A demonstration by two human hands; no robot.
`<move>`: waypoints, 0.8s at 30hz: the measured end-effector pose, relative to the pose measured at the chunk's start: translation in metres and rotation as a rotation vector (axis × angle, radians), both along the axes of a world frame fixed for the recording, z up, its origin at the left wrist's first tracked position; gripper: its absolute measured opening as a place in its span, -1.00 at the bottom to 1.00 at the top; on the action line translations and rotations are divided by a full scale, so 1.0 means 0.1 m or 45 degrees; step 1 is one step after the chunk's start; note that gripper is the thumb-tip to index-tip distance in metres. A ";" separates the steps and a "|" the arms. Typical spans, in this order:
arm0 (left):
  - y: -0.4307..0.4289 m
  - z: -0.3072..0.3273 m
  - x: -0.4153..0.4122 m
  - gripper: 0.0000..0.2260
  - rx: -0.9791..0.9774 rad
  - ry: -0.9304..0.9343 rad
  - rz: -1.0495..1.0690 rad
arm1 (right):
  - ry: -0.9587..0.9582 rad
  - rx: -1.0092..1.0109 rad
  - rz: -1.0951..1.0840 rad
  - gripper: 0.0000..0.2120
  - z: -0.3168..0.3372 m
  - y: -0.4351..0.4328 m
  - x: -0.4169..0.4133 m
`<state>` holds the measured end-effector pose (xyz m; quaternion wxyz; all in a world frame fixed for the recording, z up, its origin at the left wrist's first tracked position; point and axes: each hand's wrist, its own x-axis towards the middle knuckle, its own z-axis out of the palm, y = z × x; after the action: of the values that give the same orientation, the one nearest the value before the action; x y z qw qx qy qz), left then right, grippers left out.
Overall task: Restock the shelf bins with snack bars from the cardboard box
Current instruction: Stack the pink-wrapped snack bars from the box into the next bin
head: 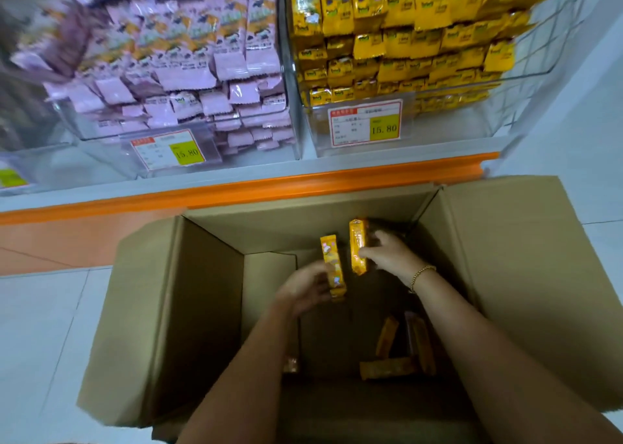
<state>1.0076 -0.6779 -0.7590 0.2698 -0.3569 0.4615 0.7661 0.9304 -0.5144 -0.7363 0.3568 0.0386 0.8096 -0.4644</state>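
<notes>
An open cardboard box (202, 309) stands on the floor below the shelf. Both my hands reach down into it. My left hand (303, 288) grips a yellow snack bar (332, 261), held upright. My right hand (387, 251), with a gold bracelet on the wrist, grips a second yellow snack bar (358, 246), also upright. Several more bars (387, 366) lie loose on the box's dark bottom. Above, a clear bin (472, 113) is packed with yellow bars, and a clear bin (101, 133) to its left holds pink packets.
The shelf's orange front edge (269, 187) runs just behind the box. Price tags reading 15.80 hang on both bins' fronts. The box's flaps are spread out to the left and right. White floor tiles (40, 342) lie to the left, a white wall to the right.
</notes>
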 end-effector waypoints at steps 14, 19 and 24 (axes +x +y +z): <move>-0.44 1.45 0.31 -0.60 -0.114 0.554 0.013 | 0.287 -0.226 0.486 -0.53 1.32 -0.01 0.02; -0.62 1.97 0.35 -0.71 -0.815 0.678 -0.187 | 0.852 -0.037 0.369 -0.61 1.80 -0.05 0.13; -0.65 2.30 0.27 -0.74 -0.675 0.757 -0.092 | 1.070 -0.113 0.281 -0.64 2.04 -0.07 0.21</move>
<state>1.0344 -0.7427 -0.5294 0.0497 -0.1604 0.7135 0.6803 0.9514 -0.5216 -0.5325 0.0451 -0.2561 0.8630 -0.4332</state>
